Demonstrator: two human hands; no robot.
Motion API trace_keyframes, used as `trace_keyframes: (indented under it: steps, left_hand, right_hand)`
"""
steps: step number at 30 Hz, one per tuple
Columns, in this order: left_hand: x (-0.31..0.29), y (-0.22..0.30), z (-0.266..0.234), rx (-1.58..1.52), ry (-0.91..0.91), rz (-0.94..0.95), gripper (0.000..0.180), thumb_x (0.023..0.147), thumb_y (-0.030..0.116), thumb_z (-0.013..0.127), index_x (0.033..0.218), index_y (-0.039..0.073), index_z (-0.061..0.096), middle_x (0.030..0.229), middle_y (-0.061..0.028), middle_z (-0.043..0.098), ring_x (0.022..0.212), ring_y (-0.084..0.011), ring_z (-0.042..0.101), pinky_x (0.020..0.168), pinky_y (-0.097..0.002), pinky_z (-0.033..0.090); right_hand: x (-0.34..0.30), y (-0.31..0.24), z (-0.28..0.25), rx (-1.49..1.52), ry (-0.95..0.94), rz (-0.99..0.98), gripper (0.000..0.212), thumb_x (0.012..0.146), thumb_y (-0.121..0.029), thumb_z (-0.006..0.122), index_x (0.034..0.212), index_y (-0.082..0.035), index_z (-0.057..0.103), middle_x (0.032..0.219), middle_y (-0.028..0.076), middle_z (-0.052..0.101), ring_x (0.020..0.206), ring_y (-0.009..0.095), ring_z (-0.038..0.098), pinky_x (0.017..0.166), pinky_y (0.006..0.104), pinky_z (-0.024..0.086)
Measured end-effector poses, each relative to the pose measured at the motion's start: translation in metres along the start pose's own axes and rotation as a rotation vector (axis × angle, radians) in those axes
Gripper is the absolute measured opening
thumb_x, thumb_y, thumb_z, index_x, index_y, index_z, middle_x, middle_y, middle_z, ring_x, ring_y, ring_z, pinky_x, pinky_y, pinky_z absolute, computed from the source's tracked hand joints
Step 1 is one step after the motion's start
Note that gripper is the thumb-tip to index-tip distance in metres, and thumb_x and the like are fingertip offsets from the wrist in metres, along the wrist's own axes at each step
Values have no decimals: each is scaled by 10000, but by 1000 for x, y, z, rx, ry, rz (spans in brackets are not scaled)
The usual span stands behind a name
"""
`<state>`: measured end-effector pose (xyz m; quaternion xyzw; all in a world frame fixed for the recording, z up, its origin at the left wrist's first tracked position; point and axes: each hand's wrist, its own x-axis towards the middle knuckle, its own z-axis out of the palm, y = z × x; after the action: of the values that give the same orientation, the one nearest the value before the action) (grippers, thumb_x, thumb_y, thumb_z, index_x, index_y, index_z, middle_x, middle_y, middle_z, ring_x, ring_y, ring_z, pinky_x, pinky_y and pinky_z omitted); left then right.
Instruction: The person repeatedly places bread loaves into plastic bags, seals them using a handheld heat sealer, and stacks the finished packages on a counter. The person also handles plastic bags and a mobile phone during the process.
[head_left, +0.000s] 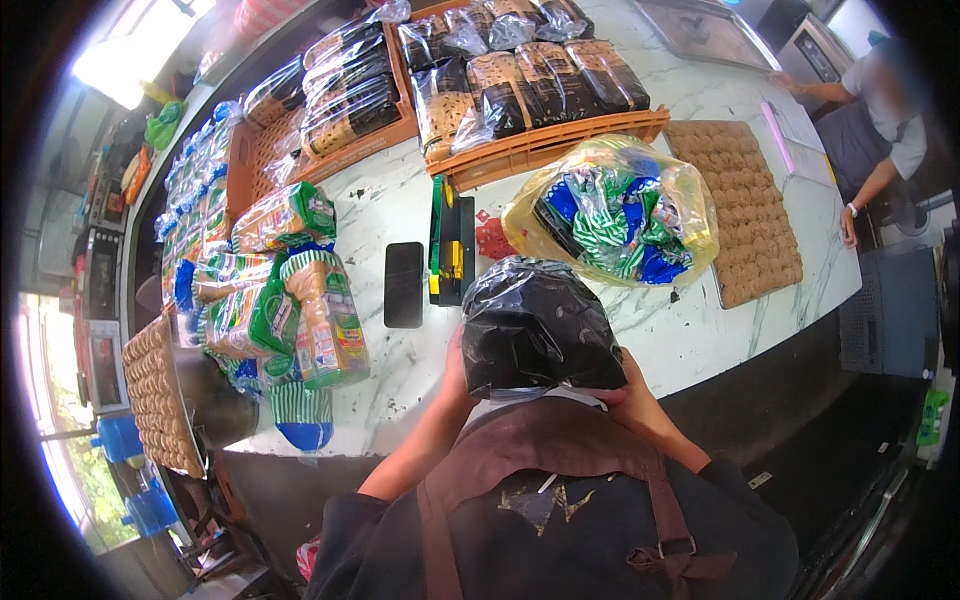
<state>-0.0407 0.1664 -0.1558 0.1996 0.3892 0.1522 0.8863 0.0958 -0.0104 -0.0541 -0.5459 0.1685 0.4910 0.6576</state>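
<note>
A full, glossy black plastic bag (540, 330) is held up in front of my chest, between both hands. My left hand (457, 368) grips its left side, while my right hand (624, 388) grips the lower right corner. Most of the fingers are hidden behind the bag, and so is whatever fills it. Just beyond it on the table lies a green, black and yellow bench device (450, 245), perhaps a bag-neck taper. A dark smartphone (403, 285) rests to its left. To the right sits a yellowish clear bag (520, 215) of striped green-and-blue wrappers.
Orange crates (545, 150) of black-and-tan bread packs stand at the back. Green-wrapped loaves (265, 310) are piled at left. Egg trays (740, 215) lie at right, with another tray (160, 400) at far left. Another person (880, 120) stands at the table's right end.
</note>
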Motion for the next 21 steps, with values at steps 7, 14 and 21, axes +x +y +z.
trace_keyframes:
  steps: [7,14,21]
  left_hand:
    - [18,-8,13,71,-101,110,300,992,223,444,1170,27,584,1042,-122,661,934,-214,651,817,-349,553]
    - [10,-5,14,-21,-181,-48,287,978,208,468,1158,19,587,1031,-124,661,926,-208,648,815,-347,549]
    - [22,-45,11,-175,-178,-77,275,963,192,493,1145,10,589,1020,-126,660,918,-202,645,813,-345,545]
  right_hand:
    - [96,56,-55,428,-392,100,295,958,-119,530,1243,-46,541,1175,100,651,1075,231,633,950,415,498]
    - [102,48,-69,336,-595,267,265,957,-135,568,1210,-59,584,1169,67,659,1055,204,639,935,395,506]
    - [55,13,-64,-90,-393,5,374,1021,-274,444,1285,-32,552,1246,105,621,1142,221,593,1003,414,469]
